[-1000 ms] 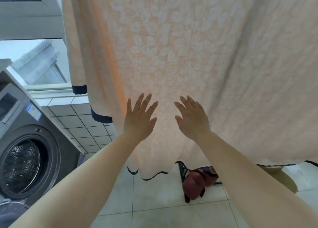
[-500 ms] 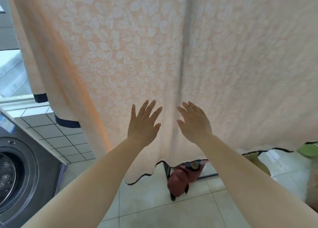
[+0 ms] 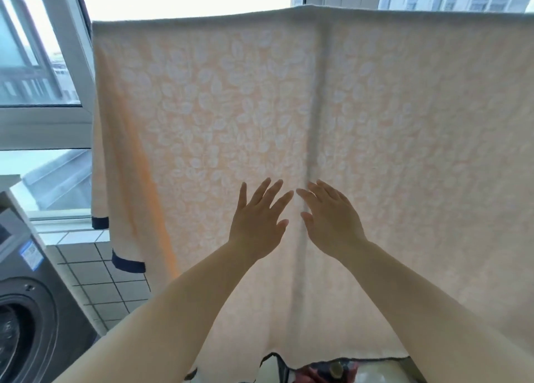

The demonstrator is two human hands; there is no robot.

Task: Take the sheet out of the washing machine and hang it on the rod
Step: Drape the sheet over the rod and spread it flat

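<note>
A pale peach sheet [image 3: 231,108] with a white leaf pattern and dark blue edging hangs draped over a rod along its top fold; the rod itself is hidden under the cloth. A vertical crease runs down its middle. My left hand [image 3: 257,221] and my right hand [image 3: 332,218] are raised side by side against the sheet's front, palms toward the cloth, fingers spread, holding nothing. The grey front-loading washing machine [image 3: 26,310] stands at the lower left, its round door partly cut off by the frame edge.
A white-framed window [image 3: 57,65] lies behind and left of the sheet, with a tiled ledge [image 3: 95,281] below it. A red object [image 3: 326,374] sits on the floor under the sheet's lower hem.
The view has tilted upward, so the sheet's top fold and the window now show. Both hands have risen along the sheet and moved closer together.
</note>
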